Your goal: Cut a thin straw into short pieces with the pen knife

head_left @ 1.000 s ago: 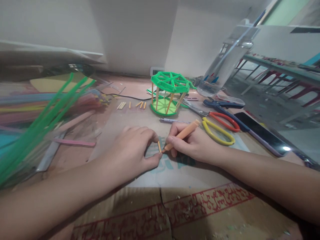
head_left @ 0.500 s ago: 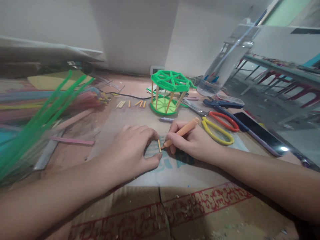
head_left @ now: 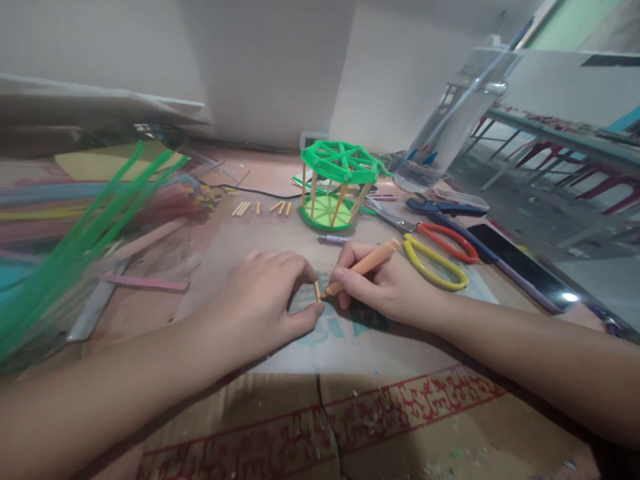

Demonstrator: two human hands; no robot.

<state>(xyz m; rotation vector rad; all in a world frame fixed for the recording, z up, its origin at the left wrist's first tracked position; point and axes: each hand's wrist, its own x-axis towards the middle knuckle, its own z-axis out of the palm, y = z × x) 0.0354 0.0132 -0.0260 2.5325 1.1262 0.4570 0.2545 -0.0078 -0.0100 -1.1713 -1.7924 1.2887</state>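
Observation:
Between the thumb and forefinger of my left hand (head_left: 277, 290) is a short thin stick (head_left: 317, 291), held upright by its two ends and coloured orange. My right hand (head_left: 377, 280) grips an orange marker (head_left: 373, 259) like a pen, its tip against or very close to the stick's lower part. Both hands are over a whitish sheet (head_left: 280, 357) with blue-green lettering. Behind them stands a green round frame (head_left: 343, 163) on several thin orange posts over a green base. Left of it lie several short sticks (head_left: 242, 209), some pale, some orange.
Scissors (head_left: 435, 260) with red and yellow handles, blue-handled pliers (head_left: 450, 220) and a phone (head_left: 520, 263) lie at right. A clear bottle (head_left: 440, 127) stands behind. Green strips (head_left: 95, 247) and a pink strip (head_left: 145, 282) lie left. A pen (head_left: 334, 240) lies past my hands.
The marker tip has shifted slightly along the stick, and the stick has turned a little in my left fingers. More orange shows on it now. Other things stay put.

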